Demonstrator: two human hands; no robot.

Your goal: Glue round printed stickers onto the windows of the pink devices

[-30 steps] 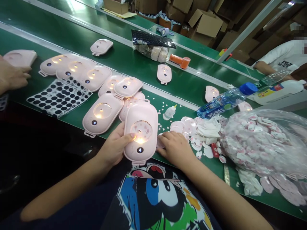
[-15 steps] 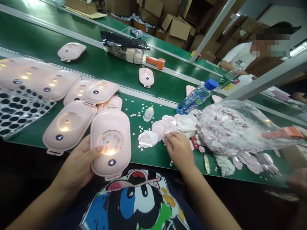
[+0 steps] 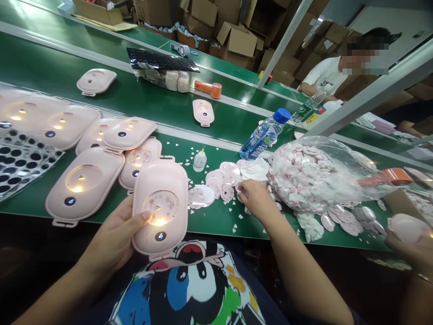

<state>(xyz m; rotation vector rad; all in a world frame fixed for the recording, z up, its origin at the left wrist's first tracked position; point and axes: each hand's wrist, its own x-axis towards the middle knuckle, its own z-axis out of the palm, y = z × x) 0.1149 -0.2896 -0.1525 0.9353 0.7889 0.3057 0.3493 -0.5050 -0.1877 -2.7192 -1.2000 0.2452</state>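
Pale pink plastic fills the left hand (image 3: 113, 239). It is a flat case (image 3: 169, 178) with round corners, and the hand grips it from below, with the thumb laid on the front, just beside a clear round window (image 3: 160, 207). A small light glows in the window, and a dark round button (image 3: 160, 236) sits below it. The long side of the case points away from the person, toward the far edge of the green belt (image 3: 219, 221). A small tab (image 3: 158, 257) sticks out at the end nearest the person, past the near edge of the belt.

The left hand is the nearer hand to the case. The right hand (image 3: 255, 201) is off to the right of the case, low over the belt and not touching it. Its fingers (image 3: 241, 192) bend down at the edge of a heap of round pink stickers (image 3: 216, 178), but I cannot tell if they hold one.

Past the stickers is a clear plastic bag (image 3: 311, 176) full of more stickers, and behind them stands a water bottle (image 3: 265, 135) with a blue cap. A small white bottle (image 3: 200, 160) stands on the belt by the heap. To the left of the held case lie more pink cases (image 3: 84, 183), and a sheet of black dots (image 3: 20, 167) lies at the left edge of the belt. At the far right, another person's hand (image 3: 407, 246) holds a pink thing (image 3: 407, 228).
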